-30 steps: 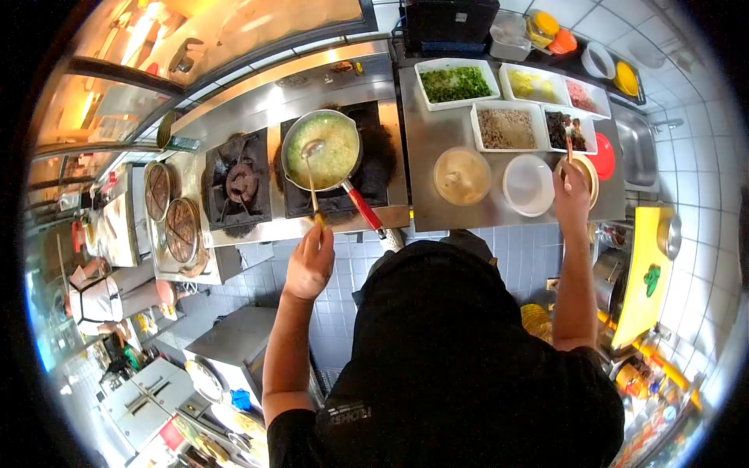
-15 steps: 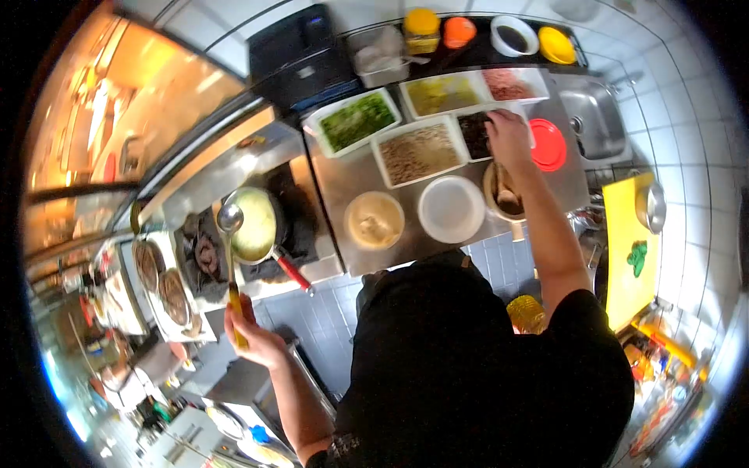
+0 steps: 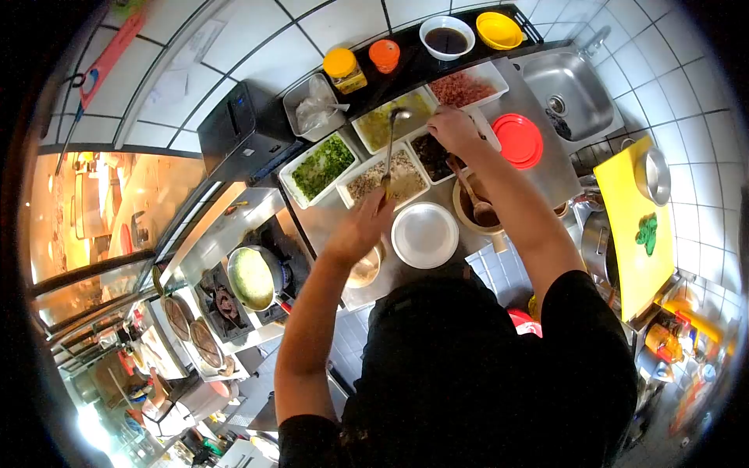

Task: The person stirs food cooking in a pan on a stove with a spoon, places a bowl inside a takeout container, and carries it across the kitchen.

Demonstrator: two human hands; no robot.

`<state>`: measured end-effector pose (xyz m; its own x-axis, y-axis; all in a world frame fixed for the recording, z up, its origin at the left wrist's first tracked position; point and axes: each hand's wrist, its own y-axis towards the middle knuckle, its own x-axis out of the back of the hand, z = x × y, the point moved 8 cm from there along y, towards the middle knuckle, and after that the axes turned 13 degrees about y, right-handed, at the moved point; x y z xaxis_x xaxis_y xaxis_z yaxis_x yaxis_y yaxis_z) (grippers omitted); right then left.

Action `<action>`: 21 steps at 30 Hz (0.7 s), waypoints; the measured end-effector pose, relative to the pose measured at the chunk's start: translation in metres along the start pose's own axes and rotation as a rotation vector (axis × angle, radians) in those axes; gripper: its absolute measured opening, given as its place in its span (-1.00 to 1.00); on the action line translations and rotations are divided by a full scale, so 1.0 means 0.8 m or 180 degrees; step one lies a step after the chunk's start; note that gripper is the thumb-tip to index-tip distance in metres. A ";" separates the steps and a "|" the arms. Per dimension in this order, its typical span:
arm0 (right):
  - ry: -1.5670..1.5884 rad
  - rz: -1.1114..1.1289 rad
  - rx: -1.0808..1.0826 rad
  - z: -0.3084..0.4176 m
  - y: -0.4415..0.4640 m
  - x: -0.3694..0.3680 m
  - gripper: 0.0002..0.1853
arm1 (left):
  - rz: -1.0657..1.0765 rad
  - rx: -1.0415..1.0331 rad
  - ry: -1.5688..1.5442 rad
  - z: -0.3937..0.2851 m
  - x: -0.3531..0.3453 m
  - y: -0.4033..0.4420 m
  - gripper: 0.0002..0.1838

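My left hand (image 3: 365, 222) is closed round the handle of a metal ladle (image 3: 389, 140), whose bowl hangs over the white tray of yellow pieces (image 3: 406, 115). Below the ladle's handle lies a tray of chopped brownish food (image 3: 402, 181). My right hand (image 3: 454, 129) reaches to the edge of the tray of dark food (image 3: 429, 153); its fingertips are too small to read. Under my right forearm, a wooden spoon (image 3: 483, 210) rests in a round bowl (image 3: 466, 217). A tray of pink pieces (image 3: 464, 87) sits just beyond that hand.
A pan of pale green liquid (image 3: 253, 278) is on the stove at left. Chopped greens (image 3: 320, 168), a white round container (image 3: 425, 235) and a red lid (image 3: 517, 141) stand on the counter. A sink (image 3: 566, 93) and yellow board (image 3: 632, 234) are at right. A co-worker (image 3: 165, 407) stands lower left.
My left hand has carried the ladle from the pan to above the trays. My right hand has moved from the wooden spoon to the dark food's tray. The view has shifted right.
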<state>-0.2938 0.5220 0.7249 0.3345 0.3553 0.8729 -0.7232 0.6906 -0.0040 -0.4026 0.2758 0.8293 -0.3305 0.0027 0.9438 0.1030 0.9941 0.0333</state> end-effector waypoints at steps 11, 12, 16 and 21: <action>-0.0106 0.0735 -0.0528 0.002 0.015 -0.012 -0.66 | 0.0589 -0.0827 0.1334 0.034 -0.042 0.044 -0.66; -0.0089 0.0957 -0.0705 -0.002 0.016 -0.018 -0.65 | 0.0738 -0.0583 0.1043 0.034 -0.038 0.041 -0.65; -0.0337 0.0417 -0.0136 0.013 0.009 0.001 -0.66 | 0.0776 -0.0240 0.0705 0.010 -0.010 0.032 -0.61; -0.0305 0.0473 -0.0351 0.005 0.016 -0.010 -0.70 | 0.0275 0.0019 0.0163 -0.017 0.024 0.034 -0.62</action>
<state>-0.3082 0.5259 0.7200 0.1662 0.4005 0.9011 -0.6879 0.7018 -0.1850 -0.3933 0.3011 0.8524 -0.2723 0.0829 0.9586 0.1234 0.9911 -0.0507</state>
